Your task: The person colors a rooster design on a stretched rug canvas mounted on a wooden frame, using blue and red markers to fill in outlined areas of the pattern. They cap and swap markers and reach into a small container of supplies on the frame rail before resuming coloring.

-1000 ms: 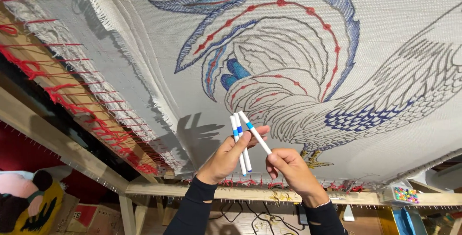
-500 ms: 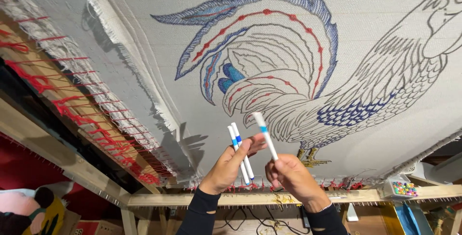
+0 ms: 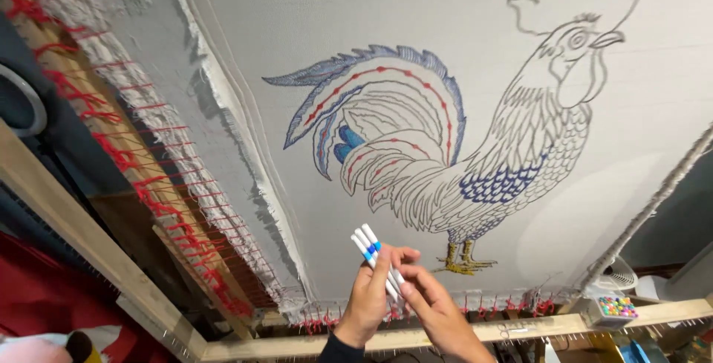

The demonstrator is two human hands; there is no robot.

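The right hand (image 3: 438,311) has brought its white marker with a blue band back to the bundle of white blue-banded markers (image 3: 375,255). Now both the left hand (image 3: 369,300) and the right hand pinch this bundle together, near the low edge of the stretched white cloth with a drawn rooster (image 3: 445,147).

The pens' (image 3: 373,254) lower ends were hidden between the left hand (image 3: 369,300) and right hand (image 3: 434,309). The rooster's (image 3: 475,147) comb and both forearms ran off the edges.
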